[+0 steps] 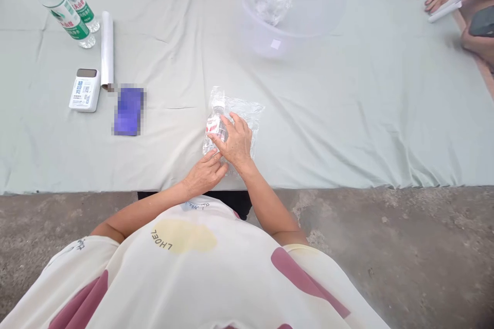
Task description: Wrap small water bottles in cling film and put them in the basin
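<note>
Head view: near tablecloth edge (309,185), right fingers (235,121) spread over bottle (212,126), grip of left fingers (210,156) unclear.

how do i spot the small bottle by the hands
Near the front edge of the pale grey cloth-covered table, find the person's bare right hand. It touches a small clear plastic bottle amid crinkled transparent film. Unlike the tall green-labelled clear bottles, it has a red-and-white label.
</note>
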The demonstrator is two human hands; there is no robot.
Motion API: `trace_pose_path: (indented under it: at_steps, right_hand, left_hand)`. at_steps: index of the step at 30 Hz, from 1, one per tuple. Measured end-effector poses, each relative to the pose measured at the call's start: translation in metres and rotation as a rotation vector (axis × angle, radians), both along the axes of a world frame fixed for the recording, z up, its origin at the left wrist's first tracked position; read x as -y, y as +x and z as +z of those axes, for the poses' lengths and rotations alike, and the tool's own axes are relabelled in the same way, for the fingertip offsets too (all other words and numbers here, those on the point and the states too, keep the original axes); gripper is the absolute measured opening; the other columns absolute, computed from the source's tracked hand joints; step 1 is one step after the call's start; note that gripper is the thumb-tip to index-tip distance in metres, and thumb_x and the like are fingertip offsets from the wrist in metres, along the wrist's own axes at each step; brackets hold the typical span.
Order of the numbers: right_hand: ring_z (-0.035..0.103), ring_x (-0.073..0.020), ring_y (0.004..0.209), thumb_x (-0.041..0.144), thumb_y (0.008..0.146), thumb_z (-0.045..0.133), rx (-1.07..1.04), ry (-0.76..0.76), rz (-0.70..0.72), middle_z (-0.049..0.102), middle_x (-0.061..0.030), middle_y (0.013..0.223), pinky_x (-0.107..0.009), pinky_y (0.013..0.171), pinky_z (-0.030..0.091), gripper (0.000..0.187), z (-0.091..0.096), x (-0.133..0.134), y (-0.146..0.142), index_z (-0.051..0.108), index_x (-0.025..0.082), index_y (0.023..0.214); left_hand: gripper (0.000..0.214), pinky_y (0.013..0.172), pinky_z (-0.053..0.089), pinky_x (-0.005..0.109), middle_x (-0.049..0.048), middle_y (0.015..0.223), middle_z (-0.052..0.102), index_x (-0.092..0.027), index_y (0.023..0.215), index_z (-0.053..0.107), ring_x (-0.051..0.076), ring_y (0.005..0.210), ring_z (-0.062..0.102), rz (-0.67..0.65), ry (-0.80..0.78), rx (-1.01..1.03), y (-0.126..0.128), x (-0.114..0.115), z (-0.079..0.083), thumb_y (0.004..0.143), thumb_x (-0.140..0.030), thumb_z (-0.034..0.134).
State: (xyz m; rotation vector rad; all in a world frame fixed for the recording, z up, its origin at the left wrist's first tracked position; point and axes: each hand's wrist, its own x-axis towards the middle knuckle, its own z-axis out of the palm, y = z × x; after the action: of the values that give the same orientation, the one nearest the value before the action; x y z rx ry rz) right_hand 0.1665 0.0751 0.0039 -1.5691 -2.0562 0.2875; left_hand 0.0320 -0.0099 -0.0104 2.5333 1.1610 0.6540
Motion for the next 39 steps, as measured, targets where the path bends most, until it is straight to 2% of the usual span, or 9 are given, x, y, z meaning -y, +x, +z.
trace_pose_path:
  at_steps: [4,8,13,15,20,26,32,36,39]
  right_hand:
    - [0.042,-0.0358,0.140,0.051,0.092,0.054,-0.036,-0.073,-0.091,0.049,-0.0165,0.150,-0.058,0.109,0.040,0.054,-0.001,0.009,0.006,0.059,0.021,0.136]
    - [0.040,-0.0368,0.142,0.042,0.093,0.048,-0.074,-0.158,-0.192,0.049,-0.0184,0.150,-0.062,0.110,0.039,0.048,-0.010,0.020,0.029,0.060,0.018,0.133]
    - [0.046,-0.0331,0.138,0.037,0.089,0.051,-0.144,-0.128,-0.276,0.051,-0.0155,0.148,-0.059,0.111,0.041,0.053,-0.012,0.026,0.052,0.052,0.022,0.140]
    - [0.049,-0.0313,0.136,0.032,0.088,0.049,-0.163,-0.123,-0.261,0.053,-0.0140,0.146,-0.058,0.110,0.042,0.052,-0.011,0.027,0.058,0.052,0.024,0.139]
    - [0.053,-0.0288,0.132,0.031,0.087,0.050,-0.253,-0.103,-0.279,0.059,-0.0141,0.140,-0.053,0.111,0.043,0.046,-0.012,0.028,0.078,0.057,0.021,0.131]
    - [0.065,-0.0252,0.112,0.048,0.091,0.048,-0.502,-0.142,-0.416,0.062,-0.0134,0.135,-0.045,0.095,0.055,0.047,-0.006,0.029,0.100,0.058,0.022,0.129]
    - [0.060,-0.0277,0.124,0.055,0.090,0.053,-0.531,-0.308,-0.462,0.052,-0.0153,0.148,-0.048,0.106,0.048,0.063,0.005,-0.021,0.111,0.048,0.021,0.143]
    - [0.051,-0.0335,0.135,0.057,0.088,0.058,-0.364,-0.337,-0.404,0.050,-0.0175,0.150,-0.055,0.112,0.041,0.072,0.007,-0.073,0.106,0.045,0.019,0.148]
    - [0.046,-0.0347,0.139,0.049,0.087,0.064,-0.238,-0.267,-0.255,0.052,-0.0142,0.148,-0.058,0.113,0.039,0.061,0.005,-0.099,0.097,0.056,0.024,0.141]
  left_hand:
    - [0.033,0.122,0.035,0.055,0.0087,0.089,0.075,-0.020,0.106,0.069,0.024,0.119,0.066,-0.183,-0.131,0.087,0.004,-0.001,0.012,0.100,-0.018,0.037]
    - [0.023,0.111,0.047,0.044,0.0065,0.102,0.077,-0.023,0.110,0.068,0.020,0.105,0.071,-0.386,-0.127,0.264,-0.002,0.001,0.030,0.098,-0.028,0.049]
    - [0.024,0.097,0.052,0.042,0.0092,0.108,0.074,-0.019,0.112,0.066,0.022,0.106,0.068,0.235,-0.075,0.304,-0.014,-0.023,0.038,0.097,-0.025,0.048]
    - [0.026,0.099,0.051,0.044,0.0112,0.117,0.072,-0.019,0.114,0.065,0.025,0.113,0.065,0.391,-0.115,0.235,-0.011,-0.037,0.032,0.097,-0.026,0.049]
    - [0.030,0.106,0.048,0.046,0.0151,0.135,0.062,-0.017,0.121,0.063,0.027,0.127,0.058,0.196,-0.127,0.181,0.018,-0.044,0.018,0.097,-0.029,0.052]
    - [0.040,0.102,0.049,0.047,0.0173,0.144,0.056,-0.017,0.134,0.059,0.031,0.134,0.053,0.073,-0.063,-0.037,0.059,-0.039,0.024,0.095,-0.027,0.054]
    - [0.054,0.115,0.036,0.055,0.0183,0.161,0.038,-0.014,0.146,0.048,0.031,0.151,0.034,-0.123,-0.008,-0.217,0.091,-0.037,0.014,0.092,-0.015,0.053]
    - [0.055,0.121,0.025,0.062,0.0181,0.163,0.034,-0.016,0.144,0.050,0.029,0.154,0.026,-0.131,-0.111,-0.061,0.100,-0.036,-0.001,0.091,-0.002,0.039]
    - [0.054,0.123,0.020,0.064,0.0156,0.164,0.033,-0.021,0.141,0.052,0.028,0.157,0.020,-0.139,-0.228,0.141,0.093,-0.038,-0.012,0.093,-0.003,0.035]
